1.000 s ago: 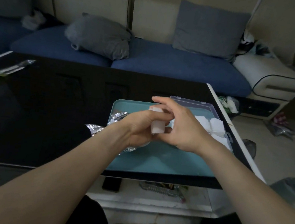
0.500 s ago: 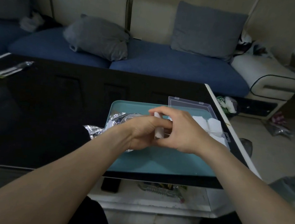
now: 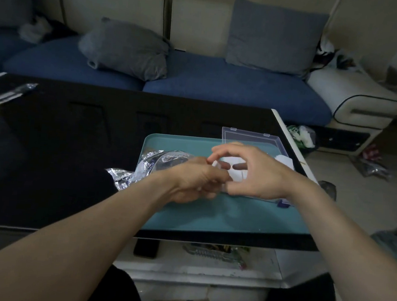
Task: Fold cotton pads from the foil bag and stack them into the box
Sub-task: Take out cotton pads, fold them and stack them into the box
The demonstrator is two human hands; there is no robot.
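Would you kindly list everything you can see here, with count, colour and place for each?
Cotton pad: one, white, held between both hands above the tray.
Stacked pads: count unclear, white, in the box behind the right hand.
Box: one, clear plastic, lid open, on the tray's far right.
Foil bag: one, silver, crumpled over the tray's left edge.
Tray: one, teal, on the table.
Table: one, glossy black.
Sofa: one, blue seat, cream back.
Cushions: two, grey, on the sofa.
Left hand: pinches the pad.
Right hand: pinches the pad.
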